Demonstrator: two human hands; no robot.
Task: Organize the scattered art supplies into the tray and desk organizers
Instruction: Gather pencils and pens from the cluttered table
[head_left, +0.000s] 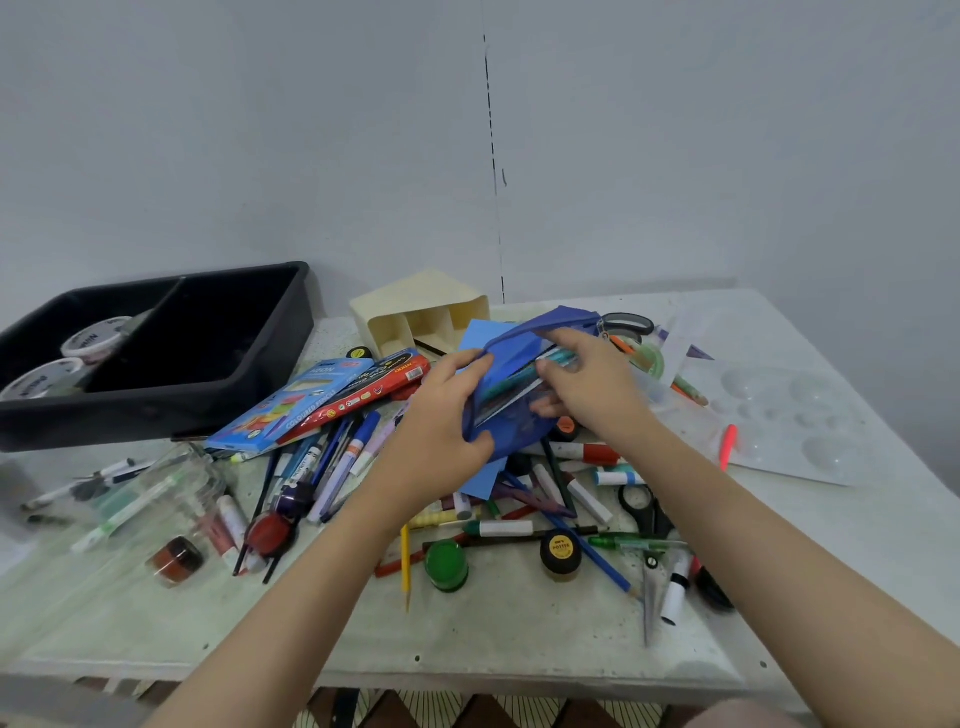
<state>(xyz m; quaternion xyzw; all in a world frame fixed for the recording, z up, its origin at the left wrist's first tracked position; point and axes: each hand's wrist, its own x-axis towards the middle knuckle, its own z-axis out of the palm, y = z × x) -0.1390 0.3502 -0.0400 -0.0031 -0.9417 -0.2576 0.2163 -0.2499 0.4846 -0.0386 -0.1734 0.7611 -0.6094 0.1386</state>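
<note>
Clutter lies nearest me on the surface (509, 634): a green paint pot (445, 564), a yellow pencil (405, 566) and a yellow-lidded paint jar (560, 554) among loose markers. Beyond them my left hand (441, 439) grips the left edge of the blue pouch (514, 410), holding it above the pile. My right hand (589, 387) pinches the teal pens (551, 360) at the pouch's open mouth. Left of the pouch lie the coloured pencil boxes (311, 400). Behind stands the cream organizer (421, 306), its compartments open toward me. Far left sits the black tray (218, 384), with tape rolls (96, 336) in its left compartment.
</note>
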